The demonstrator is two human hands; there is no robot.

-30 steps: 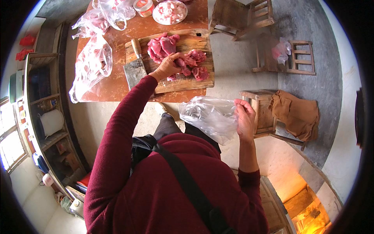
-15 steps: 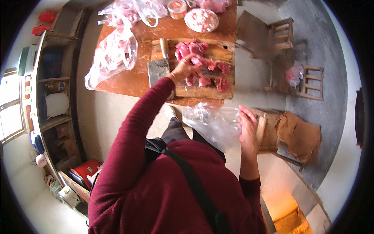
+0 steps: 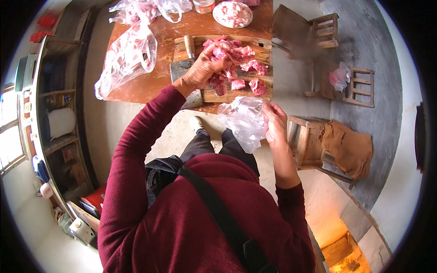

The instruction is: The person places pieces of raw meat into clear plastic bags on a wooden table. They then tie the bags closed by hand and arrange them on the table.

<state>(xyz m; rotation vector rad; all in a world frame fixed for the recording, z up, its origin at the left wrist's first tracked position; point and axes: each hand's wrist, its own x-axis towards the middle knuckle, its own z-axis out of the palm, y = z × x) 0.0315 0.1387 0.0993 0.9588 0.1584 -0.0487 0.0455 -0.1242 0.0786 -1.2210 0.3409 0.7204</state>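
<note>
My left hand (image 3: pixel 205 68) is closed around a piece of raw meat (image 3: pixel 219 54) above the wooden cutting board (image 3: pixel 218 97). Several pink-red meat chunks (image 3: pixel 258 86) lie on the board beside and beyond it. Beneath my left wrist rests a cleaver (image 3: pixel 180 69), its wooden handle pointing away from me. My right hand (image 3: pixel 276 123) pinches the edge of a clear plastic bag (image 3: pixel 245 123), which hangs in front of the board's near edge. The bag looks limp, and its mouth is hard to make out.
On the brown table (image 3: pixel 129 93), a plastic bag of meat (image 3: pixel 129 54) lies at the left. A bowl of pale diced pieces (image 3: pixel 232 14) and a round tub (image 3: pixel 204 6) stand at the back. Wooden chairs (image 3: pixel 325 31) are at the right; a shelf unit (image 3: pixel 59 92) lines the left wall.
My left hand has lifted the meat slightly off the pile toward me. My right hand has moved the plastic bag up and left, closer to the board.
</note>
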